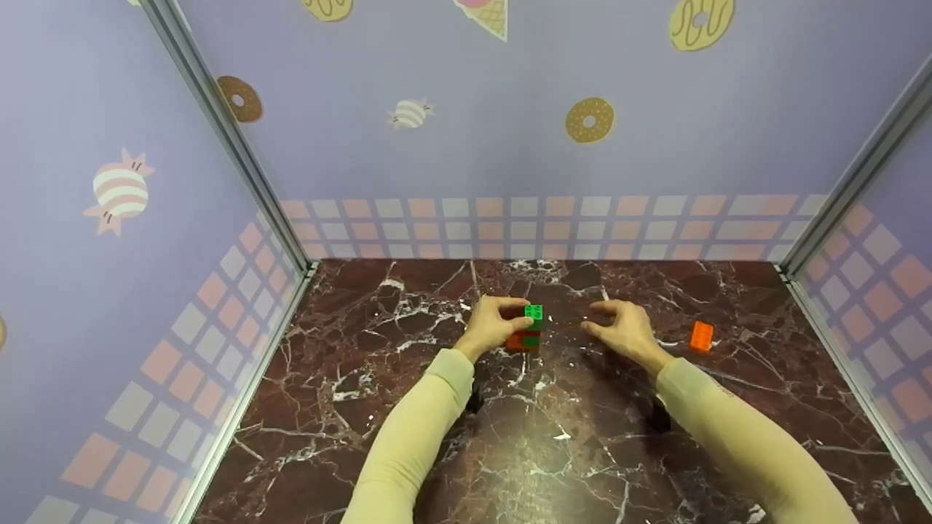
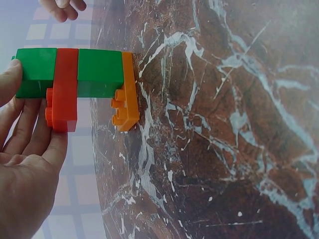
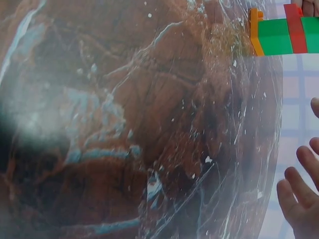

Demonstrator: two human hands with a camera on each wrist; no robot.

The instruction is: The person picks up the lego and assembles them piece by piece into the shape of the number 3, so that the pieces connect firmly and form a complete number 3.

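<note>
A stack of toy building blocks stands on the marble-patterned table. From the bottom up, the left wrist view shows an orange brick [image 2: 130,94], a green block [image 2: 100,72], a red brick [image 2: 66,89] and an upper green block [image 2: 36,72]. Both the orange and red bricks jut out to one side, with studs bare. My left hand [image 1: 489,325] pinches the upper green block between thumb and fingers. Off to the right of the stack, my right hand [image 1: 625,329] holds nothing; its fingers are relaxed and apart from the blocks.
A loose orange brick [image 1: 701,336] lies on the table [image 1: 408,407] at the right, beyond my right hand. Printed panels [image 1: 466,160] enclose the table at the back and both sides, with metal posts [image 1: 240,145] in the corners.
</note>
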